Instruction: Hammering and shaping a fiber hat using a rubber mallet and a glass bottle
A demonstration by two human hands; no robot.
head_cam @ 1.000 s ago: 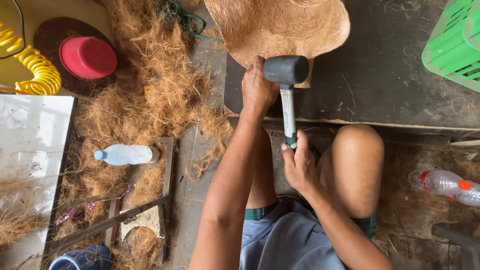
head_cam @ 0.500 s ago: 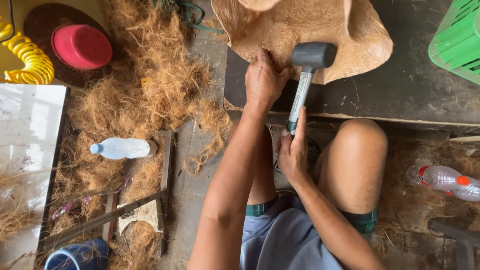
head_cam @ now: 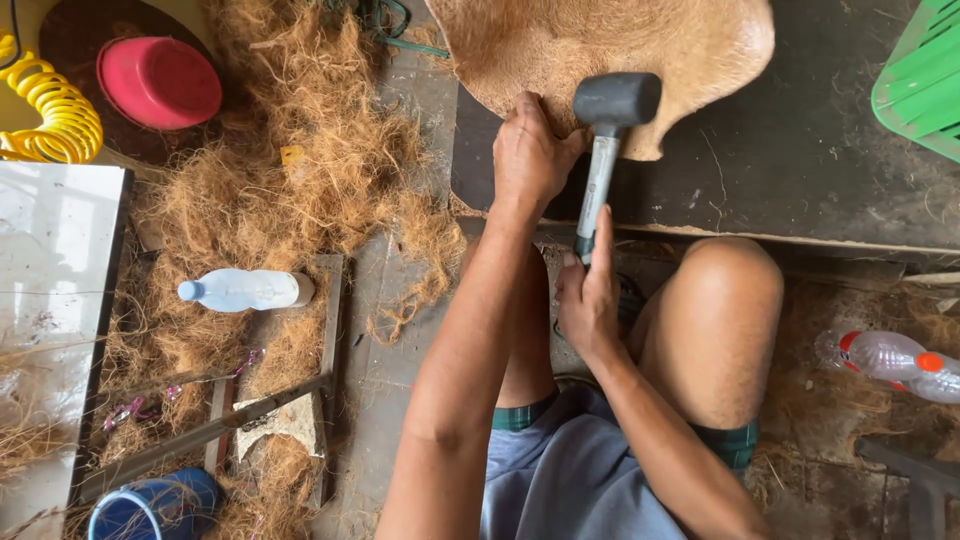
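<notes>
Floor under me is a dark board (head_cam: 800, 150), gritty, with loose coir (head_cam: 300, 170) piled out past my left fingers. Brown fibre sheet (head_cam: 620, 40) lies on that board, fuzzy and curling up at its rim. My left hand (head_cam: 530, 160) presses flat on its near edge, fingers spread, gripping nothing. My right hand (head_cam: 590, 300) is clenched round the mallet (head_cam: 605, 140) handle, black head just beside my left fingertips. Bare board runs off to the right, up to a green crate (head_cam: 925, 85).
</notes>
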